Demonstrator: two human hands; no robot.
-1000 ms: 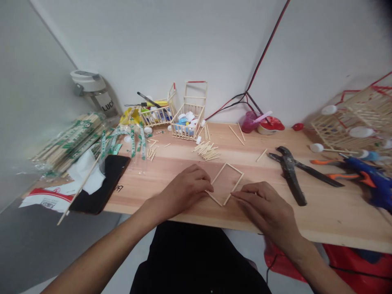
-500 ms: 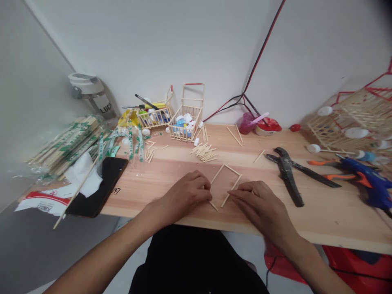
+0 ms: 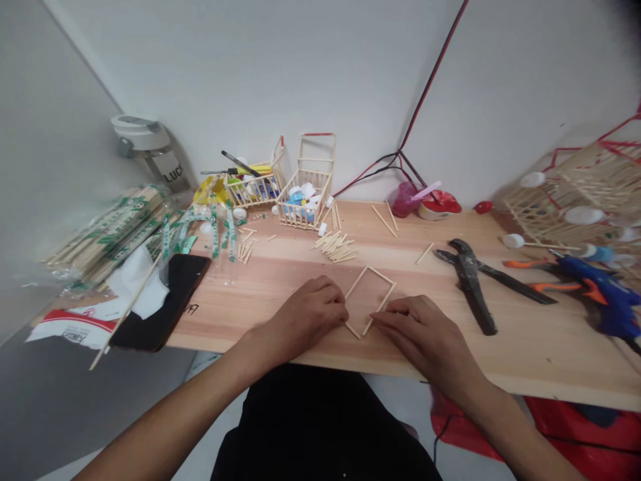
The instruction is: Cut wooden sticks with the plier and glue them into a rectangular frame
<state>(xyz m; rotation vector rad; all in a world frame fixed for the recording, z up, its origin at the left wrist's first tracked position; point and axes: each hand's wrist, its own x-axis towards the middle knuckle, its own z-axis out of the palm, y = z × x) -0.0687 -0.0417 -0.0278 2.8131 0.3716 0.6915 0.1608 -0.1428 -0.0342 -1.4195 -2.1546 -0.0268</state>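
A thin rectangular frame of wooden sticks (image 3: 381, 274) lies flat on the wooden table (image 3: 280, 274), near its front edge. My left hand (image 3: 305, 317) rests curled on the table with its fingertips pinched on the frame's near left corner. My right hand (image 3: 425, 334) lies to the right, fingers together, with the fingertips pressing on the frame's near right side. Both forearms reach in from below.
Black pliers (image 3: 471, 280) and a blue glue gun (image 3: 598, 290) lie to the right. A pile of short sticks (image 3: 336, 246) and small stick baskets (image 3: 305, 194) sit behind. A black phone (image 3: 163, 307), tissue and packed chopsticks (image 3: 110, 230) are at left. A large stick structure (image 3: 581, 194) stands far right.
Both hands stay on the stick frame and shift only slightly. The frame's near end has been nudged a little; the view has tilted slightly.
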